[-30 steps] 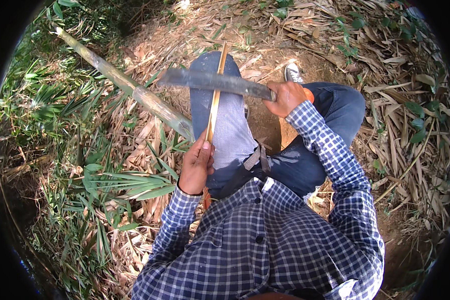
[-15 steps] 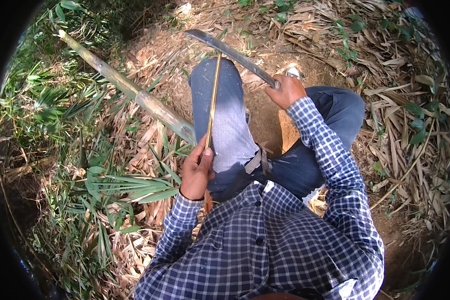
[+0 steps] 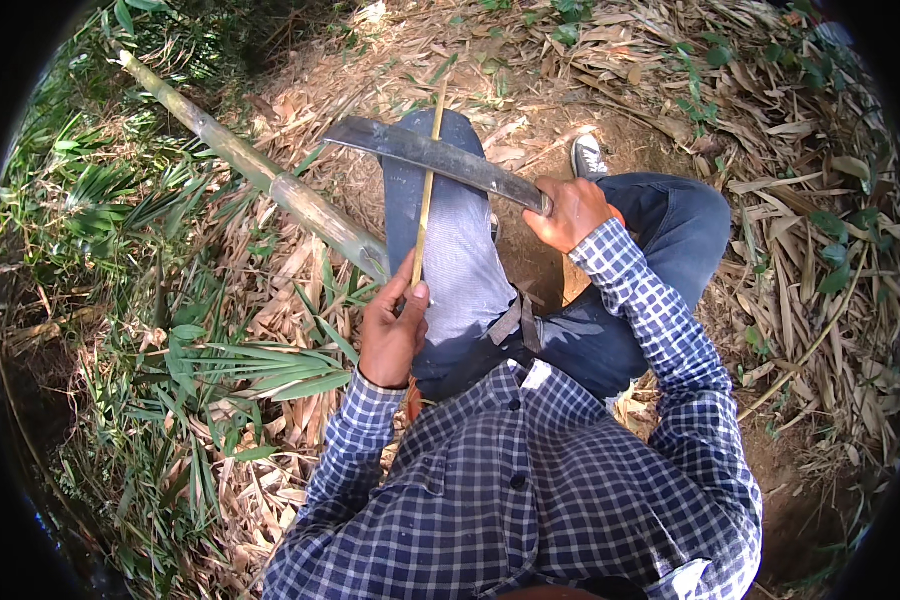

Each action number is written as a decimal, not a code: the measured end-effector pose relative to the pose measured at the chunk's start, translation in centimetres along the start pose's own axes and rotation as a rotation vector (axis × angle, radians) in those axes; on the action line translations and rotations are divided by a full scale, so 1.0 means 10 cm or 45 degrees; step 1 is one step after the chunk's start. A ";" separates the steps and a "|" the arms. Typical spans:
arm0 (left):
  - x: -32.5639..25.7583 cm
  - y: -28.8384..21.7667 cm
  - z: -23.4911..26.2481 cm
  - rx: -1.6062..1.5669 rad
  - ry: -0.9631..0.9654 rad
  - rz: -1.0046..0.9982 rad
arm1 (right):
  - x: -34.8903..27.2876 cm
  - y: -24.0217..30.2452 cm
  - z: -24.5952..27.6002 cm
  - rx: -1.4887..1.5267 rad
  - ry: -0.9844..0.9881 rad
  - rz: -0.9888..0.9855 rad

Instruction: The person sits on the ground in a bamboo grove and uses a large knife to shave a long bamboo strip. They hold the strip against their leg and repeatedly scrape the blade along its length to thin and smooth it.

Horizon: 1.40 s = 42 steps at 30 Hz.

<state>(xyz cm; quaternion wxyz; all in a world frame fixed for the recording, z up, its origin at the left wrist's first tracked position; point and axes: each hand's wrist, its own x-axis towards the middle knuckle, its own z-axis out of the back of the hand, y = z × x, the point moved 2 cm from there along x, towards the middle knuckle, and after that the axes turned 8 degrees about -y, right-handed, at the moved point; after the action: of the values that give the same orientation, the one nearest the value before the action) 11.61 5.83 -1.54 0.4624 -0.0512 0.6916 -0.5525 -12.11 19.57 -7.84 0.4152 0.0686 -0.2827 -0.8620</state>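
Pinched between the thumb and fingers of my left hand (image 3: 394, 325) is the near end of a thin bamboo strip (image 3: 425, 215). The strip runs away from me over my jeans-clad left leg, its far end past the knee. My right hand (image 3: 574, 212) is closed round the handle of a machete (image 3: 440, 160), mostly hidden by the fingers. Its long dark blade, slightly curved, points left and crosses over the strip above my knee. Whether the edge touches the strip I cannot tell.
A thick bamboo pole (image 3: 260, 172) lies slanting at the left, its near end beside my left leg. Green leaves (image 3: 270, 370) and grass grow along the left. Dry bamboo leaves (image 3: 800, 230) cover the ground on the right. A shoe (image 3: 589, 156) shows beyond my right hand.
The machete has come nearer along the strip, from its far end to above the knee, its blade face turned more into view. My left hand has barely moved.
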 end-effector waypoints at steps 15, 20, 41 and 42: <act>-0.03 0.06 0.05 0.092 -0.028 -0.016 | 0.12 -0.06 0.03 -0.034 0.097 0.086; 0.03 0.05 0.07 -0.083 -0.013 0.003 | 0.27 -0.01 -0.04 -0.102 0.081 0.022; -0.07 0.11 0.13 -0.049 0.006 0.045 | 0.34 -0.09 0.05 -0.071 0.039 0.060; -0.08 0.12 0.12 -0.050 0.008 0.047 | 0.28 -0.07 0.05 -0.060 0.058 0.092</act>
<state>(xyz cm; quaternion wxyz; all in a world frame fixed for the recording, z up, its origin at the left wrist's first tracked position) 13.43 5.86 -2.02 0.4693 -0.0460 0.7045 -0.5304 -14.57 18.01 -7.51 0.4539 0.0681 -0.2551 -0.8510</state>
